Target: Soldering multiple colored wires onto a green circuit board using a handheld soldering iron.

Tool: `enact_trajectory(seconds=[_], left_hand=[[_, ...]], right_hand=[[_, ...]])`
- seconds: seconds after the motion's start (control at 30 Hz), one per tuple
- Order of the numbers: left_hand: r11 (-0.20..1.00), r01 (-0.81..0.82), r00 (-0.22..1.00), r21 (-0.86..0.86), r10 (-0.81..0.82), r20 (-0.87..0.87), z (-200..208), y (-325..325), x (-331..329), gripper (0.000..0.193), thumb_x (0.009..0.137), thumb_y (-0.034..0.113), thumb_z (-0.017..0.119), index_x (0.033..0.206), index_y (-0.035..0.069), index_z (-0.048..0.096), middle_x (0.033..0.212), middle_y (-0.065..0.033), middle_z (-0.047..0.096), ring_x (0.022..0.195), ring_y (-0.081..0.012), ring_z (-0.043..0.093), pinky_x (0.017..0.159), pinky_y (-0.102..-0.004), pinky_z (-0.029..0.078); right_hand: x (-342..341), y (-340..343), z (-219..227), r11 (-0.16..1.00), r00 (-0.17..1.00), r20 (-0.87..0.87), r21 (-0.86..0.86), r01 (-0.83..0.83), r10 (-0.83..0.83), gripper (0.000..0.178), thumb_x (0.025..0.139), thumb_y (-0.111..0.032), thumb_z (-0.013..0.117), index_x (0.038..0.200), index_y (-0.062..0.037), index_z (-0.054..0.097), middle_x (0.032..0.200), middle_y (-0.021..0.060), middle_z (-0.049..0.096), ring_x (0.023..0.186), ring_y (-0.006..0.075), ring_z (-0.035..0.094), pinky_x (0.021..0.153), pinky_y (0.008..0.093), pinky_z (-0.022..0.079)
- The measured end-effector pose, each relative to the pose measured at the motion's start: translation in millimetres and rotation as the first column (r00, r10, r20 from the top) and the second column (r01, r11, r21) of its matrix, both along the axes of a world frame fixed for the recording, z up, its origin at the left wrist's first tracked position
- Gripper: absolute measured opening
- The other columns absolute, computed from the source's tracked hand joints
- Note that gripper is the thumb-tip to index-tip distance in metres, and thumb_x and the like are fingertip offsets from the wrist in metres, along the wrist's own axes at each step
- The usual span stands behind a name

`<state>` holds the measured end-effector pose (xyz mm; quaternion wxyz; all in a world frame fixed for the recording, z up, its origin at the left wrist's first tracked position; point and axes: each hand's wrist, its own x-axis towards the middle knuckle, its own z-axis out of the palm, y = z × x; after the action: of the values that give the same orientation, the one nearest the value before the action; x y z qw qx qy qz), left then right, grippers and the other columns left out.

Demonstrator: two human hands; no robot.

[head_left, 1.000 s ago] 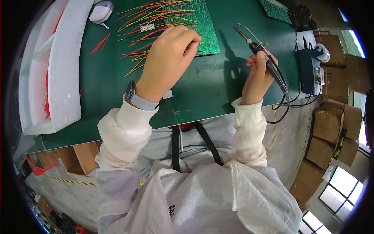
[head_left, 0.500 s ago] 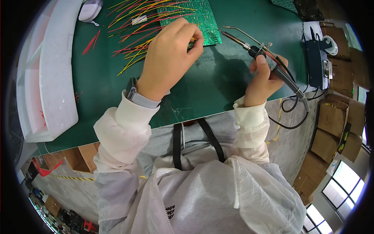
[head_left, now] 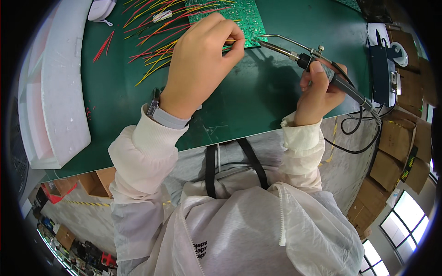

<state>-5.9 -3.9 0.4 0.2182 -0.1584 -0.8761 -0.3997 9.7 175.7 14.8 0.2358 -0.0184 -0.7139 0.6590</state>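
My left hand (head_left: pixel 205 64) is closed in a pinch on a thin yellow wire (head_left: pixel 229 40) at the near edge of a green circuit board (head_left: pixel 252 20). Many red and yellow wires (head_left: pixel 161 34) fan out leftward from the board, partly hidden behind that hand. In my right hand (head_left: pixel 321 94) is a soldering iron (head_left: pixel 301 60), its fingers wrapped round the grip. A thin curved metal tube (head_left: pixel 290 40) is clamped alongside the iron. The iron's tip and the tube's end are over the board's near right corner, close to the pinched wire; contact cannot be made out.
A white foam tray (head_left: pixel 60 92) stands at the left of the green table (head_left: pixel 248 108). Loose red wires (head_left: pixel 103 48) and a small pale case (head_left: pixel 101 9) lie beside it. At right is a dark blue box-shaped unit (head_left: pixel 381 73) with a black cable (head_left: pixel 354 151) hanging over the edge.
The soldering iron's tip and the tube's end have moved left relative to the board, from beside its right edge to over its corner. My left hand keeps its pinch near the board's edge.
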Motion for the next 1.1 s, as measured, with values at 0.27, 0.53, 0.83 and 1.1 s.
enact_trajectory(seconds=[0.27,0.53,0.83,1.1], left_hand=[[1.000,-0.001,1.000,0.013,0.000,0.005,1,1,0,0.011,0.068,-0.002,0.063,0.075,0.002,0.056,0.069,-0.0041,0.054,0.060,-0.0134,0.054,0.050,-0.0223,0.040],[1.000,-0.006,1.000,-0.005,0.006,0.008,4,2,0,0.011,0.068,-0.002,0.063,0.075,0.002,0.056,0.069,-0.0045,0.054,0.060,-0.0140,0.055,0.052,-0.0229,0.042],[0.999,0.017,0.998,0.040,-0.020,0.052,17,8,2,0.011,0.067,-0.002,0.063,0.074,0.003,0.056,0.068,-0.0032,0.053,0.058,-0.0121,0.051,0.049,-0.0222,0.038],[0.999,0.016,0.999,0.035,-0.017,0.038,16,7,2,0.010,0.067,-0.001,0.063,0.073,0.003,0.056,0.066,-0.0013,0.052,0.054,-0.0093,0.046,0.047,-0.0211,0.034]], right_hand=[[-1,-1,0,0.999,1.000,0.024,0.031,-0.014,0.013,0.011,0.076,-0.009,0.057,0.079,-0.0005,0.052,0.053,0.0040,0.048,0.042,0.0084,0.041,0.039,0.0190,0.031],[-2,0,0,0.999,0.999,0.033,0.032,-0.014,0.013,0.010,0.077,-0.008,0.056,0.080,-0.0001,0.052,0.053,0.0039,0.048,0.041,0.0089,0.041,0.039,0.0191,0.031],[-2,-1,2,1.000,0.999,0.038,0.011,-0.014,0.014,0.011,0.077,-0.008,0.057,0.080,0.0010,0.052,0.054,0.0047,0.048,0.041,0.0091,0.041,0.039,0.0193,0.031],[-2,1,0,0.999,0.999,0.030,0.027,-0.039,0.039,0.011,0.077,-0.009,0.057,0.079,0.0009,0.052,0.056,0.0050,0.048,0.043,0.0092,0.041,0.039,0.0195,0.031]])
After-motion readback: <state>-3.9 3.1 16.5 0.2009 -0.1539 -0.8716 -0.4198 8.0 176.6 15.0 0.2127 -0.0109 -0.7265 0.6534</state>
